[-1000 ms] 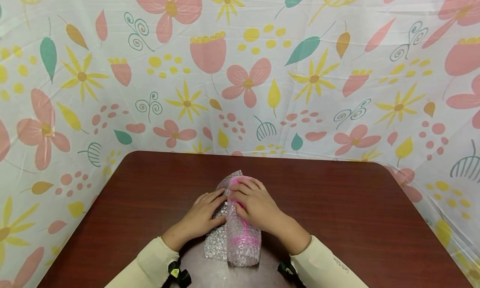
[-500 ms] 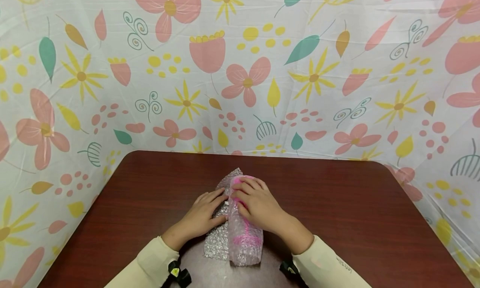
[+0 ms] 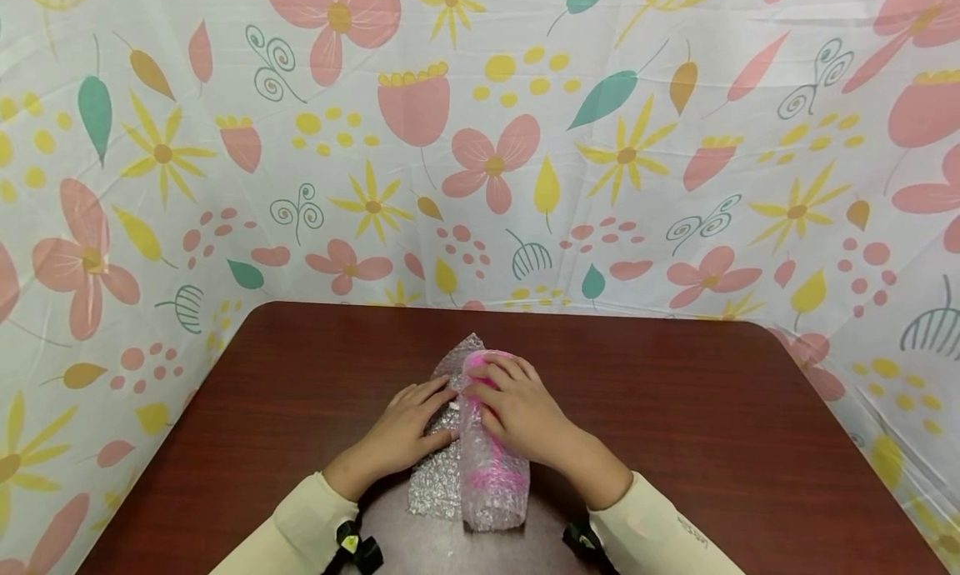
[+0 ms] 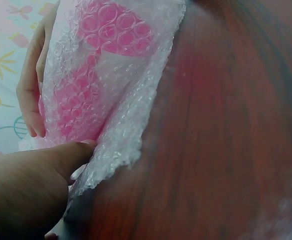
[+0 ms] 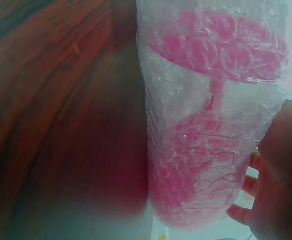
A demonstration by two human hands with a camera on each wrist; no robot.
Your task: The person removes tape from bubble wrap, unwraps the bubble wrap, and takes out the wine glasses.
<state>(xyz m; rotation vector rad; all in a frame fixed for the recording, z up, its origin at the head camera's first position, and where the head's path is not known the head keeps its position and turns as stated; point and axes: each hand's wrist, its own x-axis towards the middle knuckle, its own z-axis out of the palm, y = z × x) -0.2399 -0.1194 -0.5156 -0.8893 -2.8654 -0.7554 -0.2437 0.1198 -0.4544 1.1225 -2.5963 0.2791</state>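
A pink item rolled in clear bubble wrap [image 3: 495,502] lies lengthwise on the table in front of me; the wrapping obscures its exact kind. From the roll's left side a loose flap of bubble wrap [image 3: 435,485] spreads over the tabletop. My left hand [image 3: 400,432] rests on that flap with fingers spread, thumb tip right at the roll's side. Over the far half of the roll, my right hand [image 3: 521,410] holds it from above with bent fingers. Pink patches of the wrapped item [image 5: 218,47] show through the bubbles in the right wrist view.
The dark reddish-brown wooden table [image 3: 675,408] has rounded far corners. A white curtain with printed flowers and leaves [image 3: 491,167] hangs behind and beside it. Black bands with bows [image 3: 358,548] sit near the cream sleeves [image 3: 288,533].
The wrapped roll has shifted slightly to the right under my right hand, which moved with it. The left hand has stayed in place on the flap.
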